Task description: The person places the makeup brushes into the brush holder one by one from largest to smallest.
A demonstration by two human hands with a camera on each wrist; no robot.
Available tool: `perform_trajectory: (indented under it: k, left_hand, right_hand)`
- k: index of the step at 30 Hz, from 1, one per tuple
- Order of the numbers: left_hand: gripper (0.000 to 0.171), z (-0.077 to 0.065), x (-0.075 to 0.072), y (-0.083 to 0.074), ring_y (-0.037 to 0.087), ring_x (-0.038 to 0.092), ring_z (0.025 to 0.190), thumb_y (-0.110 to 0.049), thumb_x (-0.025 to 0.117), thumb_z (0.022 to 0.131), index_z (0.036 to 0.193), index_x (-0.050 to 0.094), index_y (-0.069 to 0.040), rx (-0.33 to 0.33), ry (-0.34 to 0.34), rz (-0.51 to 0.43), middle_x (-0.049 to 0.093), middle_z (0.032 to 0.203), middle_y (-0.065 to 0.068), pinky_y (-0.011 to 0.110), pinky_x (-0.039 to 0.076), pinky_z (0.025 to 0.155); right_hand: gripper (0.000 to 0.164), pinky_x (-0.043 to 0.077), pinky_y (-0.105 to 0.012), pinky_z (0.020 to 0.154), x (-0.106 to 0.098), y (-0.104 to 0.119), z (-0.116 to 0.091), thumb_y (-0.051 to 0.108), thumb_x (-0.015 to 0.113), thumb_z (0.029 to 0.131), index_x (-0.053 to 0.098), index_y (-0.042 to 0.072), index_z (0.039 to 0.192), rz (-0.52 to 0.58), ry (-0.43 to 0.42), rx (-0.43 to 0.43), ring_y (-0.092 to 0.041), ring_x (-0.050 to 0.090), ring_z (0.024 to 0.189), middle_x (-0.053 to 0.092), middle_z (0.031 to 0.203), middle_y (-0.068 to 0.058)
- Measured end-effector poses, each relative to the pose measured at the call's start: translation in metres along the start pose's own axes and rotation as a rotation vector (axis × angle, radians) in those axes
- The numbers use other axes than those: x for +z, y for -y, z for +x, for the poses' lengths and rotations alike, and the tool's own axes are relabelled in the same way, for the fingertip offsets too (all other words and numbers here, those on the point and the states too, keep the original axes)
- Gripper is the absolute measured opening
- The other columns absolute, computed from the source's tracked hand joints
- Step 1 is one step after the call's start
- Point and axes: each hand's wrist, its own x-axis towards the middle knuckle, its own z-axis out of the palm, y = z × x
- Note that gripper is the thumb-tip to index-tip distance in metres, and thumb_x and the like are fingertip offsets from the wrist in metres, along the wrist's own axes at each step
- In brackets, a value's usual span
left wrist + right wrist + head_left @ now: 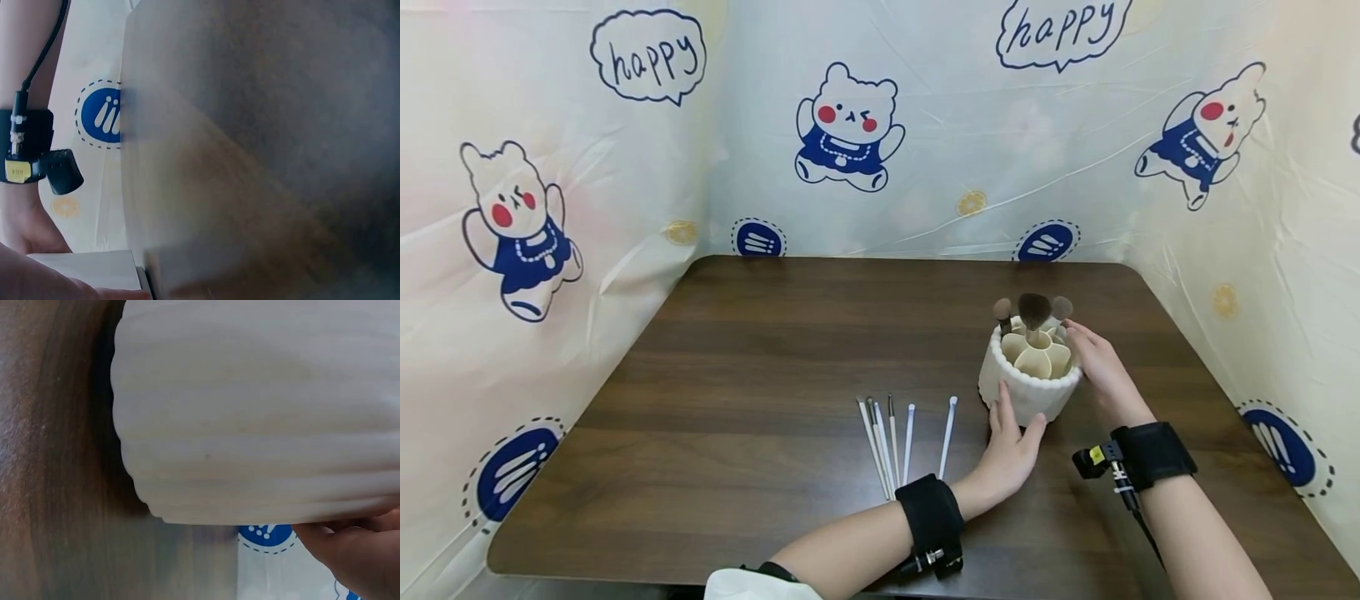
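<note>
A white ribbed makeup brush holder (1026, 389) with petal-shaped compartments stands on the right half of the table. Near its back are a large dark makeup brush (1034, 310), a smaller brown brush (1003, 312) and a greyish brush (1062, 308). My left hand (1011, 454) rests on the lower front of the holder, thumb and index finger spread and fairly straight. From the right, my right hand (1101, 371) grips the holder near its rim; some fingertips are hidden behind it. The right wrist view is mostly filled by the holder's ribbed wall (250, 425).
Several thin brushes with pale handles (880, 437) lie left of my left wrist, one brush (949, 433) apart from the others. The brown wooden table (760, 350) is bordered by a printed curtain (925, 125). Black camera straps (1153, 454) circle both wrists.
</note>
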Motion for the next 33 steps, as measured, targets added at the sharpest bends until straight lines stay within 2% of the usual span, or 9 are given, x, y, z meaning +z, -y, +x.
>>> perform_trajectory:
  k: [9,16,21,28,33]
  left_hand:
    - [0.074,0.005,-0.002,0.002,0.041,0.014,0.146,-0.046,0.036,0.100,0.154,-0.006,-0.017,-0.003,0.004,0.019,-0.004,0.159,0.024,0.055,0.027,0.113]
    - [0.075,0.017,-0.011,0.003,0.042,0.010,0.146,-0.049,0.034,0.100,0.154,-0.006,-0.015,0.008,-0.026,0.018,-0.003,0.158,0.025,0.056,0.025,0.114]
    - [0.074,0.022,-0.014,0.002,0.043,0.010,0.146,-0.045,0.035,0.101,0.154,-0.003,-0.011,0.033,-0.058,0.021,-0.001,0.157,0.028,0.055,0.024,0.115]
    - [0.075,0.019,-0.016,0.001,0.040,0.006,0.147,-0.045,0.035,0.101,0.154,-0.004,-0.009,0.034,-0.072,0.004,-0.002,0.158,0.026,0.055,0.022,0.116]
    - [0.075,0.013,-0.013,-0.001,0.040,0.007,0.147,-0.045,0.036,0.100,0.154,-0.004,-0.012,0.022,-0.052,-0.016,-0.002,0.158,0.025,0.055,0.024,0.115]
  right_hand:
    - [0.055,0.016,-0.052,0.118,-0.001,-0.002,0.000,0.028,0.022,0.105,0.010,0.000,0.152,-0.074,-0.003,0.004,-0.037,0.008,0.147,0.009,0.159,-0.020]
    - [0.057,0.018,-0.052,0.117,0.002,-0.001,-0.010,0.029,0.024,0.105,0.008,-0.001,0.151,-0.045,0.007,-0.024,-0.037,0.011,0.146,0.009,0.159,-0.022]
    - [0.059,0.018,-0.053,0.117,0.003,-0.001,-0.015,0.029,0.025,0.105,0.005,-0.001,0.152,-0.020,0.012,-0.032,-0.037,0.012,0.146,0.008,0.159,-0.023]
    - [0.060,0.019,-0.053,0.117,0.004,-0.002,-0.010,0.032,0.024,0.105,0.008,0.000,0.152,-0.042,-0.010,-0.023,-0.038,0.015,0.145,0.011,0.159,-0.023]
    - [0.060,0.014,-0.050,0.119,0.003,-0.002,-0.002,0.036,0.017,0.104,0.005,0.002,0.153,-0.002,-0.029,0.010,-0.035,0.008,0.147,0.006,0.160,-0.020]
